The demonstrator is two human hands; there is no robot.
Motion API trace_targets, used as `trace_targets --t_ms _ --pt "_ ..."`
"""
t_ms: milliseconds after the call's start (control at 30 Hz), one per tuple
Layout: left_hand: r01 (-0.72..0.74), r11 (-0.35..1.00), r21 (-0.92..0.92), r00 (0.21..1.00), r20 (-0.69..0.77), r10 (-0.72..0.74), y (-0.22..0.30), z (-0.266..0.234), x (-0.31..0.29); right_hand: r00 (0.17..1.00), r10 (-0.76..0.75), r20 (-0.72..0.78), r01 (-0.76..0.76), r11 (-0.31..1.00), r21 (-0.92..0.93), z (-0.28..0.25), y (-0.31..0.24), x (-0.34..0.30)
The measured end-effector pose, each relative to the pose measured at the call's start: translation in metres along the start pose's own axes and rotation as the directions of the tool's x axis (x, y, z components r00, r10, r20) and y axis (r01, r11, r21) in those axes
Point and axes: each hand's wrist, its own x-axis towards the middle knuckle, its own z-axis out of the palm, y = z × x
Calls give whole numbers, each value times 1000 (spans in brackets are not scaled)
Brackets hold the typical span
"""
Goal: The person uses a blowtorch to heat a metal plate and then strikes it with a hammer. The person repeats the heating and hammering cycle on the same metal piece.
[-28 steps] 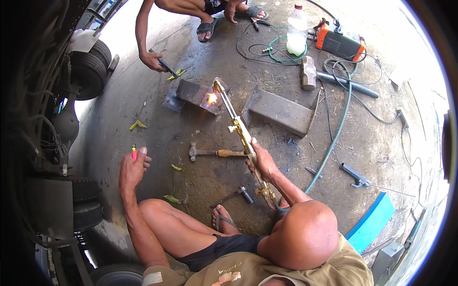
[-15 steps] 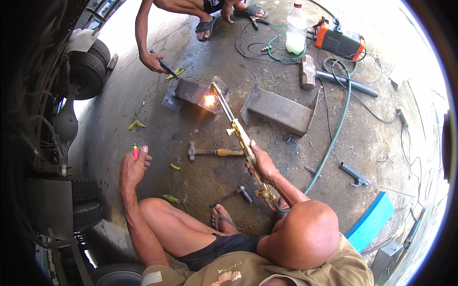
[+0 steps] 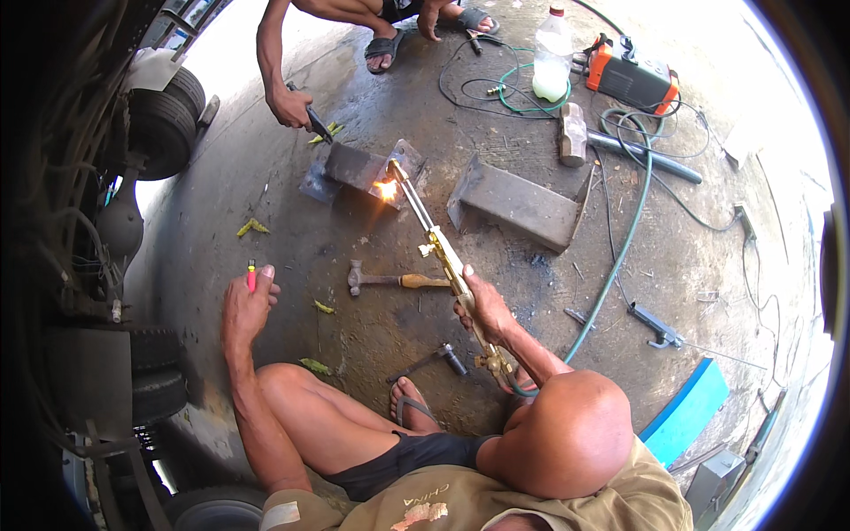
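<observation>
Against the earlier frames, the nozzle of the long, brass-coloured metal torch (image 3: 448,257) has shifted slightly toward the lower left, and its bright orange glow (image 3: 386,189) has moved with it. The co-worker's hand (image 3: 290,108), with a dark, narrow-handled tool (image 3: 320,124), has moved slightly right.

The torch slants over the concrete floor, its bent nozzle at the plated end of a short, grey-brown, box-shaped steel piece (image 3: 354,168). Right hand (image 3: 485,305): wrapped around the torch body. Left hand (image 3: 246,311): curled around a small, pink, cylindrical lighter (image 3: 251,281), well apart from the steel.
</observation>
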Motion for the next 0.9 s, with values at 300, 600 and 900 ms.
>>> trace_targets --t_ms 300,600,900 --pt "-2 1000 21 1000 -15 2 4 1 -4 999 -35 -18 35 999 1 -1 -1 4" --pt "-18 998 68 1000 -24 19 7 2 -3 1000 -2 0 2 1000 -7 0 1 -3" --pt "-27 998 64 999 -29 29 7 4 -2 1000 4 7 -3 1000 -27 3 0 -5"
